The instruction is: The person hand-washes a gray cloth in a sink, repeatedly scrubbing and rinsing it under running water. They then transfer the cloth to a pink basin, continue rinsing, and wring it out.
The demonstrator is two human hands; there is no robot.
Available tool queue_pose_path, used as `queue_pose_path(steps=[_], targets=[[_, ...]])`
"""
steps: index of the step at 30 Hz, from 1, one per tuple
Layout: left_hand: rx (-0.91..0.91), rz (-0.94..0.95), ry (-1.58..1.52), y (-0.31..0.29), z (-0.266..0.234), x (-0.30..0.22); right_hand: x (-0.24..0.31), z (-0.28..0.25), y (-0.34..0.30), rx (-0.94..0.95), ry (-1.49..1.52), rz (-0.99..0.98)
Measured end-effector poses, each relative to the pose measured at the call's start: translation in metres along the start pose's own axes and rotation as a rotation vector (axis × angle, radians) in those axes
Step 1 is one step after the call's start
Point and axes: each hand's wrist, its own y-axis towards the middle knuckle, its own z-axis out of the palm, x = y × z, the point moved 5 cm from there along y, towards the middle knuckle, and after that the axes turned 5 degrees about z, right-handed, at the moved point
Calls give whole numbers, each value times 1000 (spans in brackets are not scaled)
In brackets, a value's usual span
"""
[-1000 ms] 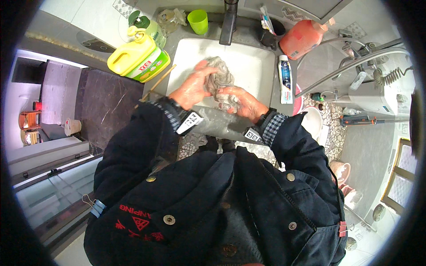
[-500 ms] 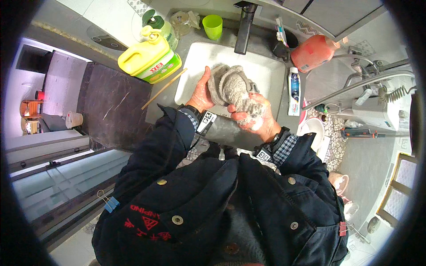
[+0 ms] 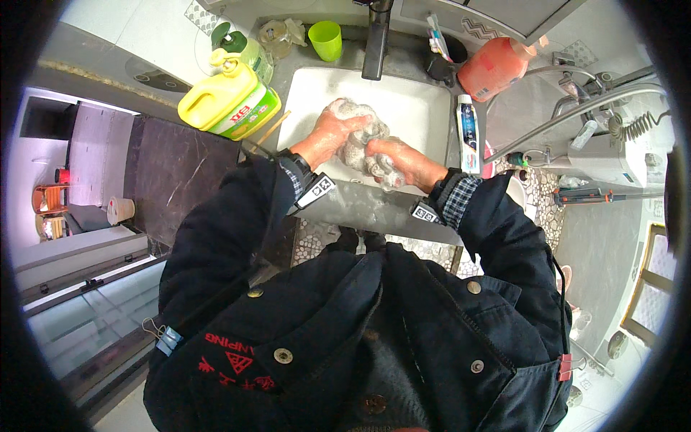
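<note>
A wet grey cloth [image 3: 355, 153], bunched up and flecked with white suds, is held over the white sink basin [image 3: 412, 96]. My left hand [image 3: 333, 133] is closed round its upper left part. At the lower right end, my right hand [image 3: 404, 161] grips the same cloth, with foam around the fingers. The stretch between my hands looks twisted and squeezed. Its exact kind is hard to make out because the fingers cover much of it. Behind it rises the black faucet [image 3: 377, 45].
Left of the basin stand a yellow jug [image 3: 216, 101], a green-capped bottle [image 3: 252, 61], a green cup [image 3: 326, 41] and a thin stick [image 3: 274, 127]. On the right are a toothpaste tube [image 3: 468, 135], a black toothbrush holder [image 3: 440, 66] and a large pink bottle [image 3: 497, 70].
My left hand has gone from lying spread beside the cloth to closing round it. The cloth is more bunched and sits slightly further left in view. The whole view has shifted a little.
</note>
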Motion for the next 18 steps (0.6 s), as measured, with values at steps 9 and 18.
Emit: queue_pose_path(steps=[9, 18], targets=[[-238, 47, 968, 9, -13, 25, 4, -12, 30, -284, -1108, -56], [-462, 59, 832, -6, -2, 2, 12, -3, -5, -316, -775, -266]])
